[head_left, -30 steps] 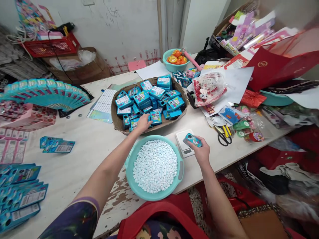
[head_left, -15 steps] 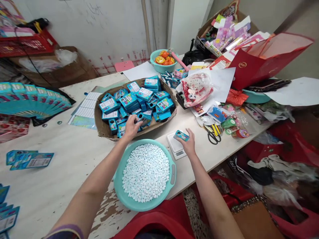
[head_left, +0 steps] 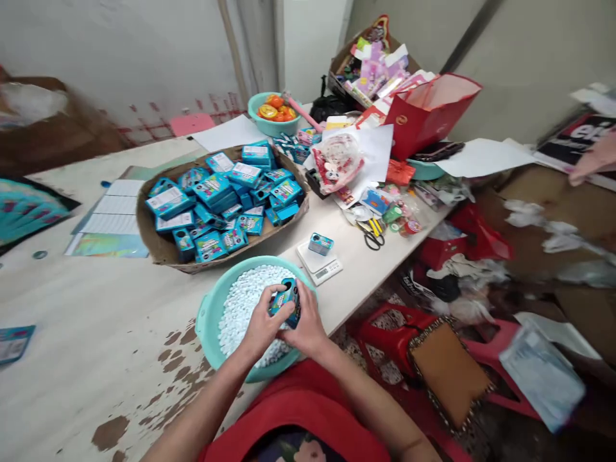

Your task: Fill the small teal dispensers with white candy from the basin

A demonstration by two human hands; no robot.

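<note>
A small blue printed box (head_left: 290, 296) is held between my left hand (head_left: 266, 321) and my right hand (head_left: 308, 321), both closed around it, with a dark round spot on its upper part. They are over a teal plastic basin (head_left: 206, 321) full of small white pellet-like pieces (head_left: 240, 311). Just beyond, another blue box (head_left: 321, 244) stands on a white digital scale (head_left: 317, 264), apart from both hands. Behind the basin lies a cut-down cardboard box (head_left: 192, 262) heaped with similar blue boxes (head_left: 214, 192).
Black-handled scissors (head_left: 374, 239) lie right of the scale, beside small packets and tape rolls. At the back are a teal bowl (head_left: 274, 125) of orange toys, a red paper bag (head_left: 423, 115) and a carton of packaging. Printed sheets (head_left: 115, 208) lie left. A red stool (head_left: 385, 340) stands right.
My right hand has left a blue box on the scale and come to the basin. My left hand has come back from the cardboard box with another blue box. The view has turned right.
</note>
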